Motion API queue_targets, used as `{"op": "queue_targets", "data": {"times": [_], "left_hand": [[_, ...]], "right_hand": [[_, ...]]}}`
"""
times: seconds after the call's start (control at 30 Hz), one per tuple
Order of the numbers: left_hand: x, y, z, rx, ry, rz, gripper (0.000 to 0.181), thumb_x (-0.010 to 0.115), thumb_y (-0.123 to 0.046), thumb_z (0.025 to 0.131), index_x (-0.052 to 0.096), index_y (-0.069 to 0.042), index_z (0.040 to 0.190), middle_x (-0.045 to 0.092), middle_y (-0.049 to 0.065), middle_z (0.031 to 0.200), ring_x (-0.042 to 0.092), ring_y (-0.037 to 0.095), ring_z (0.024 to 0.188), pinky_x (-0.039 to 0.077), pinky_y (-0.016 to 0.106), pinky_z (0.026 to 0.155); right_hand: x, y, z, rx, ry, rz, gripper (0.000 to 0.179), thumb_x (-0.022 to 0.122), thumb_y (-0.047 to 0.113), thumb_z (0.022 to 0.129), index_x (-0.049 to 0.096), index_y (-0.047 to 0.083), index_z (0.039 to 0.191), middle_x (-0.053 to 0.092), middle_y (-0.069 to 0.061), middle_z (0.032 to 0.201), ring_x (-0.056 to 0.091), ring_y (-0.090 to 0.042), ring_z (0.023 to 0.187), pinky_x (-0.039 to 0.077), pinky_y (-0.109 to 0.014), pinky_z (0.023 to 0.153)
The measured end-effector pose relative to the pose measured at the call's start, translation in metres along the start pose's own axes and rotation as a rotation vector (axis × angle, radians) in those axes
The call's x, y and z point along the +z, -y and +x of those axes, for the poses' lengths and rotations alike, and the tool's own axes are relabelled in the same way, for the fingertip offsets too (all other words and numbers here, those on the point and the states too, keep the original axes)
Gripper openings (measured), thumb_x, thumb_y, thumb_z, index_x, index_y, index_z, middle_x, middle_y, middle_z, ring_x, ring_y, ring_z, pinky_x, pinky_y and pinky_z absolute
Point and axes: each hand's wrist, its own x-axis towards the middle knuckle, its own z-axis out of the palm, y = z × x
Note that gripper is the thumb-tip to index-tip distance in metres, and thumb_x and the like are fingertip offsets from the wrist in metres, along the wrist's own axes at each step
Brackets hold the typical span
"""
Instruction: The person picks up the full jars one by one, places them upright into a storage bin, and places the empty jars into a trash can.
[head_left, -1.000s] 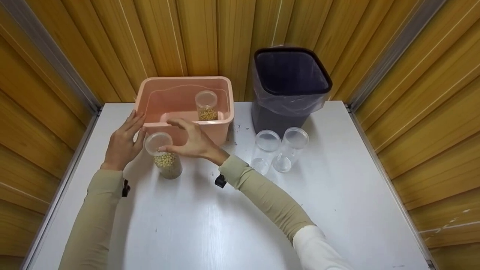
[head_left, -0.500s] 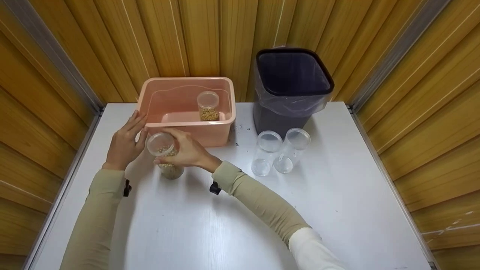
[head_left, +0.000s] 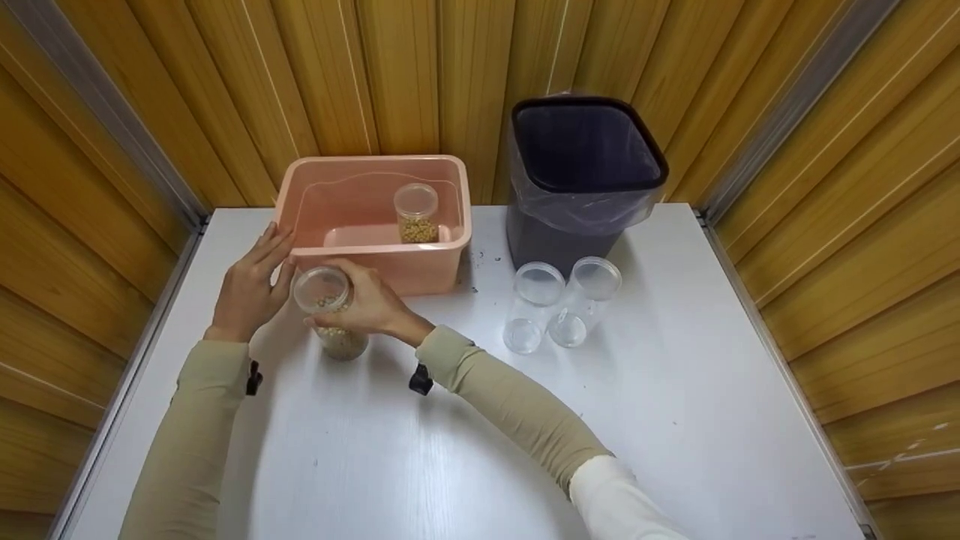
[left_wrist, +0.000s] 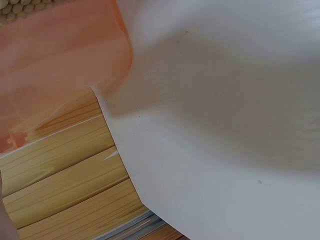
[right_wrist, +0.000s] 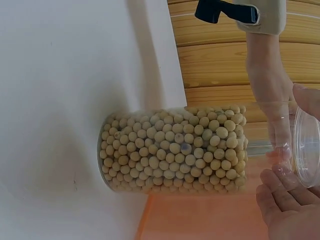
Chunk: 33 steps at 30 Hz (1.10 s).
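Observation:
My right hand [head_left: 367, 300] grips a clear plastic jar [right_wrist: 175, 150] of pale round soybeans near its top, thumb on one side and fingers on the other. The jar stands upright on the white table, close in front of a pink bin [head_left: 424, 270]. My left hand [head_left: 249, 285] rests with extended fingers at the bin's front left corner. Inside the bin, toward its right end, stands another clear jar [head_left: 416, 214], partly filled with yellowish beans. The left wrist view mostly shows the table and bin, with only a sliver of the hand at its edge.
Two clear jars [head_left: 538, 300] [head_left: 595, 289] without visible contents stand side by side right of the bin. Behind them is a dark trash can [head_left: 562, 232] lined with a clear bag. Wood-patterned walls [head_left: 472, 75] enclose the white table [head_left: 525, 450].
My right hand has gone from spread beside the bean jar to gripping it just below the top. The left hand has stayed at the bin's corner.

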Motion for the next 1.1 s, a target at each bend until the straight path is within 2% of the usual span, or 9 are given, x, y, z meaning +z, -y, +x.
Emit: {"op": "queue_targets", "data": {"times": [0.23,0.5,0.7,0.93,1.1], "left_hand": [[0.000,0.001,0.001,0.009,-0.009,-0.006,0.042,0.065,-0.010,0.106,0.062,0.001,0.147,0.063,0.017,0.152,0.050,0.039,0.150,0.047,0.063,0.113],[0.000,0.001,0.004,0.015,-0.004,-0.001,0.043,0.066,-0.011,0.106,0.062,0.001,0.147,0.063,0.018,0.151,0.050,0.040,0.150,0.049,0.063,0.112],[-0.001,0.001,0.003,0.004,0.001,0.008,0.042,0.065,-0.012,0.107,0.062,0.001,0.147,0.063,0.018,0.151,0.050,0.039,0.150,0.048,0.063,0.113],[-0.001,0.000,0.000,-0.010,0.004,0.005,0.043,0.066,-0.012,0.106,0.062,0.000,0.147,0.063,0.018,0.151,0.050,0.040,0.149,0.048,0.062,0.113],[-0.001,0.001,0.000,-0.007,0.011,0.016,0.043,0.066,-0.012,0.106,0.062,0.000,0.148,0.062,0.018,0.152,0.050,0.039,0.150,0.048,0.062,0.114]], "right_hand": [[-0.003,0.002,0.001,0.015,-0.003,-0.010,0.087,0.099,0.038,0.075,0.059,0.012,0.148,0.074,-0.006,0.133,0.068,-0.012,0.120,0.051,-0.019,0.101],[-0.011,0.004,0.002,-0.003,0.026,-0.011,0.089,0.097,0.044,0.077,0.057,0.011,0.150,0.073,-0.010,0.135,0.069,-0.019,0.123,0.050,-0.018,0.101],[-0.013,0.008,0.001,-0.001,-0.002,-0.021,0.084,0.100,0.042,0.072,0.066,0.010,0.141,0.076,-0.005,0.128,0.072,-0.014,0.115,0.052,-0.015,0.096],[-0.019,0.012,-0.002,-0.021,0.000,-0.030,0.075,0.100,0.041,0.073,0.071,0.011,0.135,0.078,0.000,0.122,0.072,-0.006,0.106,0.054,-0.013,0.091],[-0.029,0.021,-0.001,-0.018,-0.016,-0.003,0.075,0.099,0.042,0.073,0.071,0.010,0.135,0.078,-0.002,0.121,0.073,-0.012,0.107,0.055,-0.015,0.091]]}}
